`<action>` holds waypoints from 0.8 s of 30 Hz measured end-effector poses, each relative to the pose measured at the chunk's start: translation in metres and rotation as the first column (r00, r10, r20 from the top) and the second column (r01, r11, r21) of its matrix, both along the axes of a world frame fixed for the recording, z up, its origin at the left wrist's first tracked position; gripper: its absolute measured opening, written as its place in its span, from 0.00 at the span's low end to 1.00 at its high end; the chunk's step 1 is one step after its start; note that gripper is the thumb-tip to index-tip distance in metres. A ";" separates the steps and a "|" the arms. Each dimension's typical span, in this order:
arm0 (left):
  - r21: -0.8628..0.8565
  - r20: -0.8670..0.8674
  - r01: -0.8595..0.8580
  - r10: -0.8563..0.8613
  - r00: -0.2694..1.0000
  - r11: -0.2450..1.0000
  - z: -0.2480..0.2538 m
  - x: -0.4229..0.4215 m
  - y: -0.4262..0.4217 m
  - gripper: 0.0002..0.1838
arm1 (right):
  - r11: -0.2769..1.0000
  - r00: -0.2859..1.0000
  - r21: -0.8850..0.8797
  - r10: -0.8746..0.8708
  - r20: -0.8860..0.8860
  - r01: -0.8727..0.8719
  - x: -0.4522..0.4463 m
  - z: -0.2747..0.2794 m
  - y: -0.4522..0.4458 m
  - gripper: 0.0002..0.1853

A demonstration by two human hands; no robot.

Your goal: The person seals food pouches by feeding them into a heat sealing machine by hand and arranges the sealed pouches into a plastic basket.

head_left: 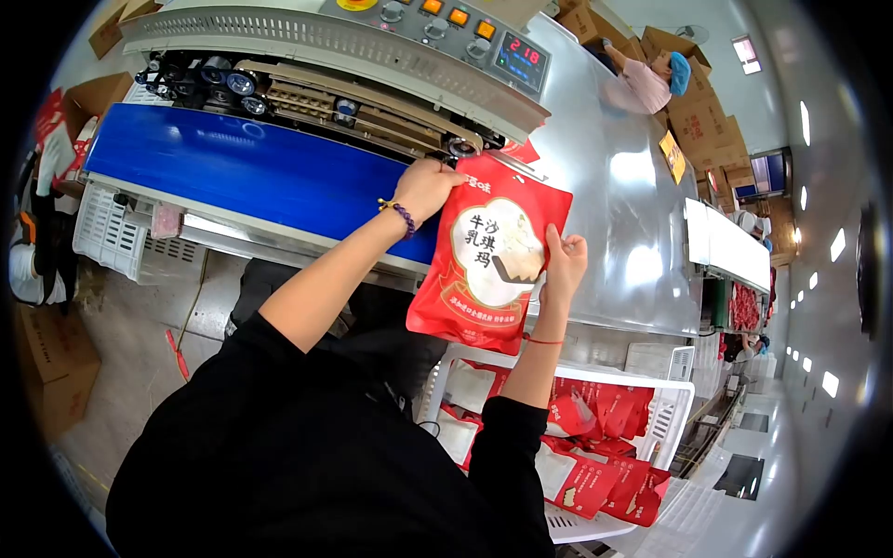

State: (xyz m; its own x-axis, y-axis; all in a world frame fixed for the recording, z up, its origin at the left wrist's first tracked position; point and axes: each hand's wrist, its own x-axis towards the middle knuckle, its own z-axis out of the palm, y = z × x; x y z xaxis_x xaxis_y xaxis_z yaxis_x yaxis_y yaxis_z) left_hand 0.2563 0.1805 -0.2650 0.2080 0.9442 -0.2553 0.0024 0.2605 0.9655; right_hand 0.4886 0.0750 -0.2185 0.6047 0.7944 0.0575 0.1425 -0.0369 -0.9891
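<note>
A red snack bag [479,321] with a white printed panel hangs upright before me, its top edge by the right end of a band sealing machine [335,102]. My left hand [426,192] pinches the bag's upper left corner, close to the sealer's rollers. On the other side, my right hand [564,265] grips the bag's right edge, with the thumb lying on the front. Part of another red bag [523,151] shows behind the top of this one. The sealer's blue belt [251,172] runs to the left, under my left wrist.
Below my right arm stands a white crate [684,400] with several red bags [586,479]. A metal table [614,205] extends to the right, with a co-worker [642,79] in a blue cap at its far side. Cardboard boxes [58,372] and a white basket [112,232] are at left.
</note>
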 end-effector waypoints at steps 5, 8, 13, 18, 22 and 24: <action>0.193 -0.167 -0.060 0.093 0.982 0.979 0.018 -0.042 -0.002 0.16 | 0.996 0.994 -0.088 -0.010 0.113 0.020 -0.032 -0.001 0.017 0.19; 0.313 -0.335 -0.078 0.186 0.924 0.947 0.023 -0.066 -0.005 0.19 | 0.999 0.993 -0.052 0.010 0.119 -0.004 -0.049 -0.009 0.031 0.20; 0.338 -0.494 0.062 0.121 0.861 0.939 0.038 -0.136 -0.013 0.23 | 0.996 0.990 -0.038 0.089 0.106 -0.086 -0.088 -0.007 0.047 0.22; 0.435 -0.289 -0.162 0.307 0.907 0.886 0.053 -0.225 -0.075 0.19 | 0.984 0.978 -0.064 0.175 0.114 -0.168 -0.120 -0.016 0.057 0.19; 0.616 -0.249 -0.374 0.622 0.742 0.693 0.042 -0.295 -0.139 0.11 | 0.944 0.947 -0.080 0.318 -0.033 -0.320 -0.139 0.013 0.031 0.15; 0.639 -0.268 -0.471 0.750 0.605 0.608 0.021 -0.320 -0.168 0.13 | 0.910 0.915 -0.104 0.395 -0.082 -0.402 -0.138 0.020 0.003 0.14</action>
